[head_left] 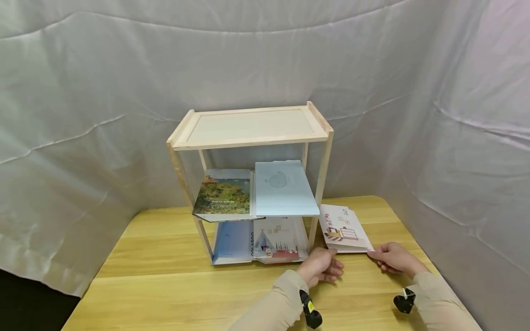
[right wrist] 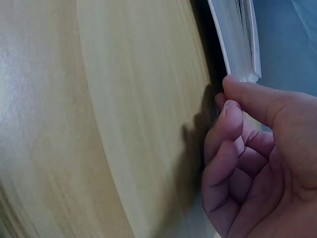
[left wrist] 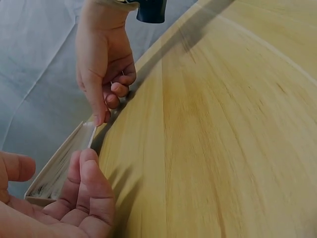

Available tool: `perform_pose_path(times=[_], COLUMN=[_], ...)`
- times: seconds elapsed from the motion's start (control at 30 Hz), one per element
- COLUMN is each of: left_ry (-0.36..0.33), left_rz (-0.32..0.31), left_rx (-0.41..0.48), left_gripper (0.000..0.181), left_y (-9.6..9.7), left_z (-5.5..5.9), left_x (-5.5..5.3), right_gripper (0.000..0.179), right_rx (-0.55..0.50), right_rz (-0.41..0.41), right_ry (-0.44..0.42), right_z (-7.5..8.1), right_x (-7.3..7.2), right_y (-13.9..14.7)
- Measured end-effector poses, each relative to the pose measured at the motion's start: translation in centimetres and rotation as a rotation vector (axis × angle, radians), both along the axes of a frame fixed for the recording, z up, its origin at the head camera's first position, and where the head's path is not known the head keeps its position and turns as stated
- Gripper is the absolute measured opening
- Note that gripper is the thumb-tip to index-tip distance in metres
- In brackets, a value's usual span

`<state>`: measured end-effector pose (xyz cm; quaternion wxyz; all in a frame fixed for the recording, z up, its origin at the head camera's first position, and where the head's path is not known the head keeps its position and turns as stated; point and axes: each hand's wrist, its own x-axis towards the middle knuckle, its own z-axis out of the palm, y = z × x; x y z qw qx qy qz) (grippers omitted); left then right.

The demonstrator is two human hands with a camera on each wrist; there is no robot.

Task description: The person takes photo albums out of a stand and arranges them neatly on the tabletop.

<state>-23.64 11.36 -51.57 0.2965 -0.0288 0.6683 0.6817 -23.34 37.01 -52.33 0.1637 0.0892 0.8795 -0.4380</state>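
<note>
A white book (head_left: 343, 227) with a drawn room scene on its cover lies on the table, right of a small wooden shelf (head_left: 252, 126). My right hand (head_left: 397, 258) pinches its front right corner between thumb and forefinger; the right wrist view shows the page edges of the book (right wrist: 237, 39) just beyond the fingertips. My left hand (head_left: 320, 266) is at the front left corner, beside the shelf's front right leg. In the left wrist view, the left fingers (left wrist: 86, 173) extend along the near edge of the book, with the thumb spread apart.
On the middle shelf lie a photo album (head_left: 223, 191) and a light-blue book (head_left: 283, 188), both overhanging the front. Below are a blue book (head_left: 233, 241) and a book with a tent drawing (head_left: 275, 241). Grey curtains (head_left: 252, 64) surround the wooden table (head_left: 165, 294).
</note>
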Motion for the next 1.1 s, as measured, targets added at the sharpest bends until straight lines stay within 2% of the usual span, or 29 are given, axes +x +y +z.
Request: perform_pose_path(times=[0.27, 0.43, 0.93, 1.1], left_ry=[0.024, 0.06, 0.137, 0.184], left_rz=[-0.006, 0.003, -0.091, -0.115], left_rx=[0.014, 0.022, 0.034, 0.037], left_gripper=[0.031, 0.031, 0.03, 0.024], left_y=[-0.8, -1.4, -4.0, -5.1], left_z=[0.2, 0.8, 2.3, 3.0], left_x=[0.1, 0.2, 0.7, 1.0], right_gripper=[0.034, 0.035, 0.034, 0.036], right_rx=[-0.006, -0.034, -0.118, -0.154], right_rz=[0.015, 0.032, -0.021, 0.03], right_ry=[0.0, -0.005, -0.057, -0.041], right_z=[0.3, 0.5, 0.7, 1.1], right_x=[0.3, 0.5, 1.9, 1.9], right_y=[0.1, 0.3, 0.1, -0.3])
